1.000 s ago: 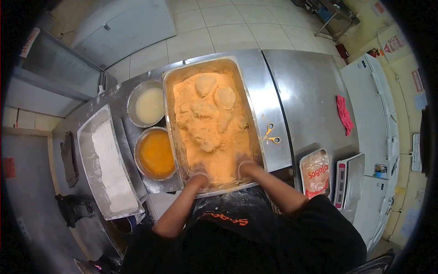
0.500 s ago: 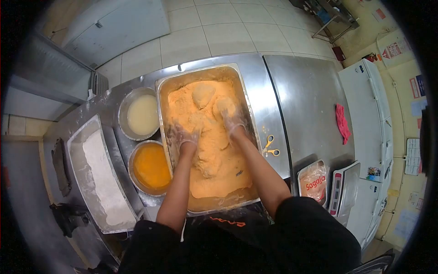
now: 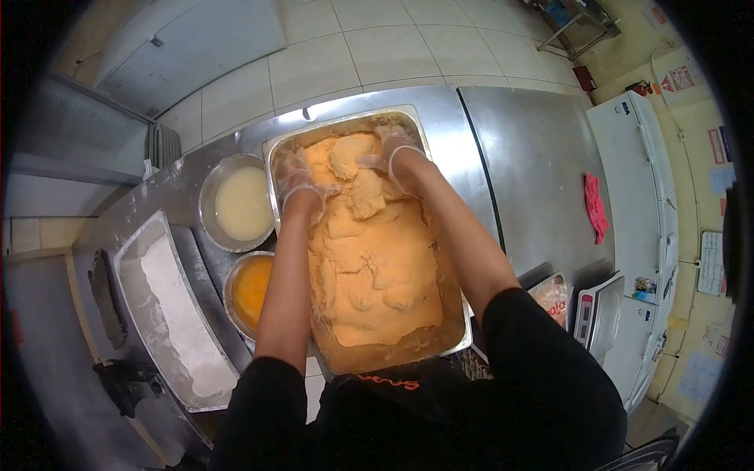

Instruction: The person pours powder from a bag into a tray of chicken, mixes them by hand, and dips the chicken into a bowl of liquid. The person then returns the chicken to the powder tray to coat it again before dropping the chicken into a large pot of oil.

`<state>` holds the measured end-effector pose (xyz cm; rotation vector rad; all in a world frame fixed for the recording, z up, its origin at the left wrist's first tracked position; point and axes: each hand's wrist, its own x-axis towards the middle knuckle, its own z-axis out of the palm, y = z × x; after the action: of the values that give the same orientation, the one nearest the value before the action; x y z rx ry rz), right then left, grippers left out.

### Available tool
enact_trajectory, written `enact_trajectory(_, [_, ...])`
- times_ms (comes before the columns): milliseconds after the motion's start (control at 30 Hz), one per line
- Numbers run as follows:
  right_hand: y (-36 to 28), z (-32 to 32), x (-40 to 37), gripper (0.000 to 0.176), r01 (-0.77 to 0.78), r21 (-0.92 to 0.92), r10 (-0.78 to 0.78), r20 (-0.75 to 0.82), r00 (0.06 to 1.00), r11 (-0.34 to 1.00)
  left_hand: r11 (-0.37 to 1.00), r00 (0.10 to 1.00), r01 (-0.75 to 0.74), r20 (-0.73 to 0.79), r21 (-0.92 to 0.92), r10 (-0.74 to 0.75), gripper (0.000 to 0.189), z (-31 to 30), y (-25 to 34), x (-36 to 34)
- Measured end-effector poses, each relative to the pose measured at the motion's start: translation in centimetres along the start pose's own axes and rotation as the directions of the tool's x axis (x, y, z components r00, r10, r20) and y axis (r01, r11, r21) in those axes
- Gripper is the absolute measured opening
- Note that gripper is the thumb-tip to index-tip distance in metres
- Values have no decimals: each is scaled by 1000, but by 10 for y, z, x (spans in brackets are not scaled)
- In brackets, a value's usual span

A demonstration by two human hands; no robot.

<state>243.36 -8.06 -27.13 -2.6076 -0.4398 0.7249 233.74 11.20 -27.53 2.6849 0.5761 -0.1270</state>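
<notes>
Both my hands wear clear plastic gloves and are at the far end of a deep metal tray [image 3: 463,334] of orange breading flour [image 3: 377,267]. My left hand [image 3: 301,174] lies along the tray's left wall, its thumb pointing inward and its fingers partly sunk in the flour. At the far right corner, my right hand [image 3: 390,151] has its fingers spread, with the thumb reaching beside a rounded flour-coated piece [image 3: 346,157]. Between the hands, closer to me, is another coated lump [image 3: 365,195]. What the coating covers cannot be made out.
Left of the tray stand a bowl of pale liquid [image 3: 242,204] and a bowl of orange-yellow liquid [image 3: 253,290]. Farther left is a long metal tray of white flour [image 3: 177,306]. To the right are a pink cloth [image 3: 595,208], a bagged packet [image 3: 551,298] and a scale [image 3: 601,314].
Both hands have moved away from me to the tray's far end. The flour near me is now heaped and cracked across the tray. My right arm now covers where the yellow scissors lay.
</notes>
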Motion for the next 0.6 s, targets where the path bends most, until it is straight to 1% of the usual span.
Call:
enact_trajectory(33, [2,33,13,94,-29,38,32,-76,997,999,999,999,-45,6,-16,45,89,26,-9,14])
enact_trajectory(67, [2,50,17,100,-57,81,68,-149,986,995,995,994,-81,70,-62,85,90,62,-29,29])
enact_trajectory(100, [-2,48,13,102,-76,151,71,38,997,986,989,966,-32,250,-144,68,91,93,-51,45])
enact_trajectory(133, [-10,39,9,105,-103,211,55,222,973,972,983,901,18,430,-183,64,91,111,-67,56])
enact_trajectory(167, [-17,35,0,107,-149,269,29,403,915,952,980,799,78,599,-184,49,92,107,-74,52])
enact_trajectory(233, [-18,21,-23,107,-116,288,-27,451,892,951,992,605,91,796,-82,10,91,87,-73,50])
enact_trajectory(267, [-11,19,-32,107,-102,295,-55,477,877,950,997,571,73,821,-32,-16,88,53,-54,30])
enact_trajectory(333, [20,28,-41,104,38,84,-65,351,934,996,996,639,90,767,2,-60,80,40,-47,-15])
enact_trajectory(367, [28,44,-46,102,11,16,-15,297,955,1000,994,734,111,675,-10,-75,76,41,-50,-38])
enact_trajectory(400, [36,58,-50,100,-24,-48,34,240,970,999,971,798,211,593,-111,-105,74,53,-50,-55])
enact_trajectory(433, [38,83,-62,97,-143,-63,153,194,969,988,932,853,282,504,-230,-134,72,66,-51,-72])
enact_trajectory(467, [35,99,-75,94,-258,-73,267,144,953,963,805,871,406,449,-432,-198,73,107,-57,-87])
enact_trajectory(500, [30,101,-88,93,-297,136,261,231,937,945,620,873,481,403,-619,-275,74,130,-56,-97])
enact_trajectory(533, [23,101,-104,91,-341,337,236,315,919,877,416,779,627,544,-659,-313,71,123,-48,-104])
enact_trajectory(567, [17,97,-112,90,-385,523,193,384,903,761,198,673,737,675,-646,-304,68,105,-37,-106])
enact_trajectory(600, [14,92,-115,91,-489,649,280,404,871,583,-22,557,814,791,-580,-253,65,84,-28,-108])
